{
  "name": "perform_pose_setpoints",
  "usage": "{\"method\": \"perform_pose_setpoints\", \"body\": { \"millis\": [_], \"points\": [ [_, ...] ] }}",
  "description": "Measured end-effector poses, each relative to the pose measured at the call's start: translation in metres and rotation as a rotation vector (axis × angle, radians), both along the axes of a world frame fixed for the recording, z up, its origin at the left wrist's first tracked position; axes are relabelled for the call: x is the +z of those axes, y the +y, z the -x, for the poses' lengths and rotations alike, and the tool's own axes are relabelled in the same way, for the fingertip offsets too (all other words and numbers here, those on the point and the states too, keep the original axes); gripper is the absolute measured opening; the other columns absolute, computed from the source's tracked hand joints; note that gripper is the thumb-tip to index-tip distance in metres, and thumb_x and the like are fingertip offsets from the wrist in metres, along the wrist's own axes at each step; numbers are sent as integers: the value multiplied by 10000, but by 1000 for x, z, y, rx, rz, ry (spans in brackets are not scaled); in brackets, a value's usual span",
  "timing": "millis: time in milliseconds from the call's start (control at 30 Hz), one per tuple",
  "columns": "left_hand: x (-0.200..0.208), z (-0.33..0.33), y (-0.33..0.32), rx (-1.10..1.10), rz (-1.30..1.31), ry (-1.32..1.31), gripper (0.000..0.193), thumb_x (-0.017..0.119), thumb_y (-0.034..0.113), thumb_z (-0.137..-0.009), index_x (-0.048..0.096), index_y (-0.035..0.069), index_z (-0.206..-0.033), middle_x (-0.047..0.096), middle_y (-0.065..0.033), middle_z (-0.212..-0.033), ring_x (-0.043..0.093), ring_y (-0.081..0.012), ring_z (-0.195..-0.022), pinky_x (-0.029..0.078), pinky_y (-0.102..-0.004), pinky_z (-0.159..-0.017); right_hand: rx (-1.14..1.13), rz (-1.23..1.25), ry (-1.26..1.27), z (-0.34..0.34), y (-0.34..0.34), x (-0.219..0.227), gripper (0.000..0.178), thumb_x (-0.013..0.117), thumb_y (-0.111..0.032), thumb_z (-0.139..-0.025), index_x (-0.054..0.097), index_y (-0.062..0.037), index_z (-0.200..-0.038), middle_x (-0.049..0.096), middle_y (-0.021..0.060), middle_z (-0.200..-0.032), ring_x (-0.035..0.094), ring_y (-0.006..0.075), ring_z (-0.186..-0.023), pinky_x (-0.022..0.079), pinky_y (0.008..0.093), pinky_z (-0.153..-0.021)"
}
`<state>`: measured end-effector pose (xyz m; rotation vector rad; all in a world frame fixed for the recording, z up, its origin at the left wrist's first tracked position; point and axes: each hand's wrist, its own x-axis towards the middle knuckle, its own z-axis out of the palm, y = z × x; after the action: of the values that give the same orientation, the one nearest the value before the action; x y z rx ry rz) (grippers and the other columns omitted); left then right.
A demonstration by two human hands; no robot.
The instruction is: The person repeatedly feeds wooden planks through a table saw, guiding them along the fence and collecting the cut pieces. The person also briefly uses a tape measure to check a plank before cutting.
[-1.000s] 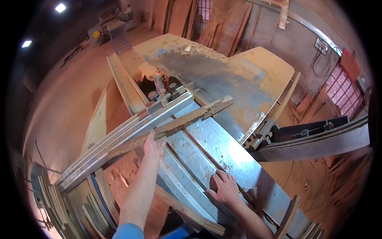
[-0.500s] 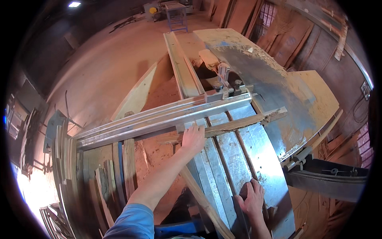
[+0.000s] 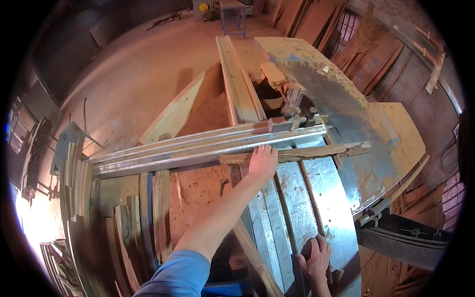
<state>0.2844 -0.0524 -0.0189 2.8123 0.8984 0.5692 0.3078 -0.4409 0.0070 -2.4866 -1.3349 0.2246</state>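
Left hand (image 3: pixel 263 161) – grip closed over a wood strip (image 3: pixel 321 151), which lies across the metal desk (image 3: pixel 326 193), just beside the long rail (image 3: pixel 208 152). Right hand (image 3: pixel 317 257) down on the desk nearer the person, fingers bent – from here I can't tell if its grip holds the dark lump (image 3: pixel 306 248) beside it.

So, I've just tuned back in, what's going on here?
A person's left hand is closed over a rough wooden strip lying across a slotted metal table, just in front of a long metal fence. The right hand is lower on the table, at a dark rounded piece; its grip isn't clear. More wood pieces stand at the left.
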Motion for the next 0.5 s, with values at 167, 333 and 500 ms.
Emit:
{"method": "perform_pose_setpoints", "body": {
  "millis": [167,333,500],
  "points": [
    [35,11,-13,-77,-9,-90,616,708,314,-865,506,-35,-1331,514,-198,-1322,443,-344,-1307,349,-454,-1130,-6,2,9,-2,-2,-4,692,842,-320,-689,557,-5,-1235,474,245,-1371,444,439,-1249,342,544,-1053],
    [28,78,12,34,12,186,808,578,496,-939,363,-62,-1482,295,-234,-1590,226,-337,-1508,186,-476,-1231,5,-21,-8,-1,-2,-6,684,822,-346,-702,561,4,-1229,482,246,-1364,451,444,-1242,346,545,-1050],
    [60,164,18,502,62,355,720,553,458,-972,405,-58,-1452,363,-222,-1549,325,-332,-1455,247,-496,-1194,12,-65,-30,0,-3,-6,680,816,-352,-705,566,6,-1227,494,251,-1345,471,448,-1213,359,549,-1033]
  ]
}}
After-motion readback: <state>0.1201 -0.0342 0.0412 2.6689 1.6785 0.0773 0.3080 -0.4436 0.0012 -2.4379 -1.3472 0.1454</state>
